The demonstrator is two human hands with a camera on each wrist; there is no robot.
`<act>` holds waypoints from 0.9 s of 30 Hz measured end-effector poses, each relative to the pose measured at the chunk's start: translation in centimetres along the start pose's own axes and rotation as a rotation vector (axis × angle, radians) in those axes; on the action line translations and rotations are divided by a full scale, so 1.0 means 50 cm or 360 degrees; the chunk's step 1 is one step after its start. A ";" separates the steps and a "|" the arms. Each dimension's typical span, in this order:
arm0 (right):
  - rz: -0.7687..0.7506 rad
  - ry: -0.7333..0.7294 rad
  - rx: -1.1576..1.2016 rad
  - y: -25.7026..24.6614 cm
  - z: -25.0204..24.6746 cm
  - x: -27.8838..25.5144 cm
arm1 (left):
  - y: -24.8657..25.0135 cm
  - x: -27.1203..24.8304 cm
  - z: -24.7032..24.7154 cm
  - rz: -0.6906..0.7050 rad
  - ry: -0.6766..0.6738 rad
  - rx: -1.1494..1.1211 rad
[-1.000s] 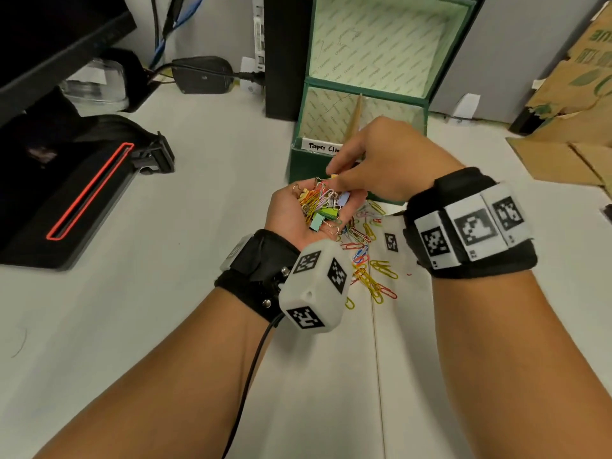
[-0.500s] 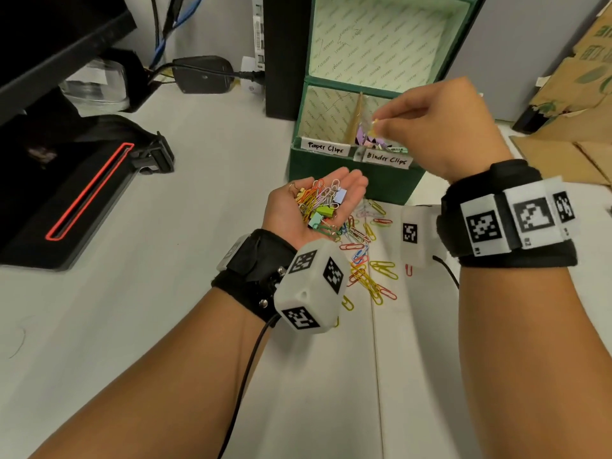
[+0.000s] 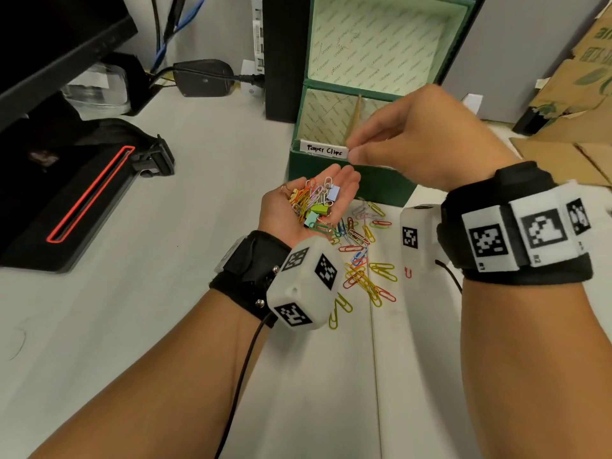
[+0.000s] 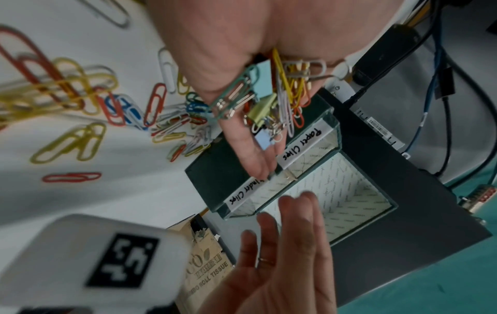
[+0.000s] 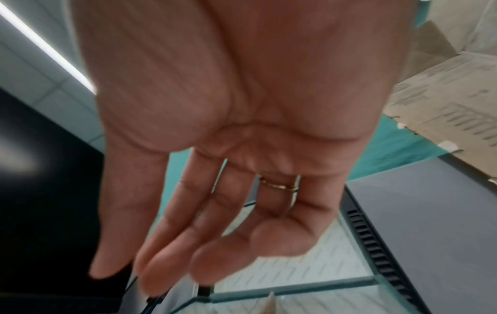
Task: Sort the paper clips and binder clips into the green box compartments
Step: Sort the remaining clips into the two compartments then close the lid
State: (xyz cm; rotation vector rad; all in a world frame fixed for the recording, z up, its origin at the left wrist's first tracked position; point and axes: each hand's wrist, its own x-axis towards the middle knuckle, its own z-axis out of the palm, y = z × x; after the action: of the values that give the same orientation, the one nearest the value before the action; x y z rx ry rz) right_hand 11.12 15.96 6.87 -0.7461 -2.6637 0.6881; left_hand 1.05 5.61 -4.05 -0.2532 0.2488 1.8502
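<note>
While the left hand (image 3: 298, 210) lies palm-up and flat, cradling a mixed heap of paper clips and binder clips (image 3: 313, 205), the right hand (image 3: 414, 140) hangs empty with loose fingers above the green box (image 3: 347, 183). More paper clips (image 3: 364, 260) are scattered on the white desk (image 3: 165, 293) just before the box.
</note>
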 end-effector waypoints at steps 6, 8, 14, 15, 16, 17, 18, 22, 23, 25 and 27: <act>-0.0042 -0.0177 -0.0175 -0.019 0.039 0.006 | 0.008 0.000 -0.001 0.0127 -0.0046 0.0051; -0.0035 -0.0258 -0.0191 -0.021 0.053 0.007 | 0.005 -0.006 0.005 0.0157 -0.0094 0.0120; 0.0035 -0.0378 -0.0183 -0.019 0.080 0.013 | 0.007 0.003 -0.001 0.0167 -0.0057 0.0117; 0.0036 -0.0377 -0.0175 -0.018 0.078 0.014 | 0.006 0.003 -0.001 0.0161 -0.0069 0.0109; 0.0037 -0.0366 -0.0159 -0.017 0.075 0.014 | 0.006 0.005 -0.002 0.0143 -0.0089 0.0098; 0.0036 -0.0345 -0.0142 -0.014 0.071 0.014 | 0.006 0.006 -0.004 0.0117 -0.0126 0.0077; 0.0038 -0.0317 -0.0124 -0.012 0.067 0.014 | 0.007 0.008 -0.006 0.0096 -0.0141 0.0060; 0.0068 -0.0154 -0.0030 0.004 0.036 0.012 | 0.010 0.010 -0.010 0.0088 -0.0118 0.0040; 0.0068 -0.0112 -0.0026 0.010 0.027 0.011 | 0.009 0.007 -0.008 0.0092 -0.0111 0.0068; 0.0087 0.0003 -0.0019 0.024 0.012 0.007 | 0.005 0.003 -0.003 0.0065 -0.0105 0.0125; 0.0133 0.0221 0.0050 0.041 0.000 0.007 | 0.000 0.002 0.000 0.0028 -0.0097 0.0151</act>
State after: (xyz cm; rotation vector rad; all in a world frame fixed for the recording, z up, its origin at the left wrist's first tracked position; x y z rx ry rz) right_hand 11.66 17.71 5.85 -0.8678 -2.5029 0.6719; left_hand 1.04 5.72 -4.09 -0.1296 0.2963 1.8548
